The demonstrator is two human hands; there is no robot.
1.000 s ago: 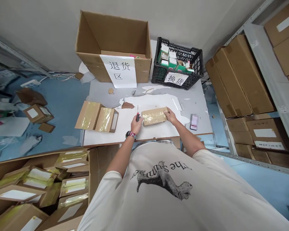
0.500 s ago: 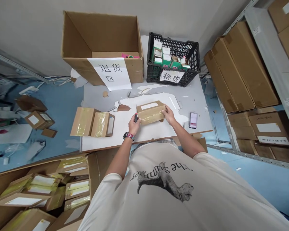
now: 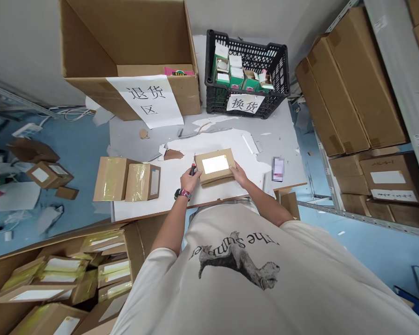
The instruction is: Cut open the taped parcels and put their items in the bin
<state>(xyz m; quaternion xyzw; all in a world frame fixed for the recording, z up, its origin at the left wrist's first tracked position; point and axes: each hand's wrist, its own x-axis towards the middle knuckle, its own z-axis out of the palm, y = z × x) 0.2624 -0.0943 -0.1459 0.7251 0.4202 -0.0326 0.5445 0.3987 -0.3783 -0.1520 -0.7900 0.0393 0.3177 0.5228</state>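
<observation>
Between my hands a small cardboard box (image 3: 209,176) is held over the white sheet on the table, its face with a white label (image 3: 215,164) turned up toward me. My left hand (image 3: 189,180) is closed around a black and red utility knife (image 3: 193,169), whose thin blade points away from me. The fingers of that hand also meet the box's left edge. On the opposite side, my right hand (image 3: 240,175) grips the box's right edge between thumb and fingers. Two taped cardboard boxes (image 3: 112,179) stand side by side to the left of my left hand.
Behind are a large open carton (image 3: 192,95) with a paper sign and a black crate (image 3: 246,86) holding small green-white boxes. A phone (image 3: 278,169) lies at right. Parcels fill a big carton (image 3: 137,239) at lower left. Shelves with cartons (image 3: 366,83) stand at right.
The box in my hands has been turned: its taped side faced me before, and now the labelled face shows. Both hands still hold on. The camera view has shifted slightly.
</observation>
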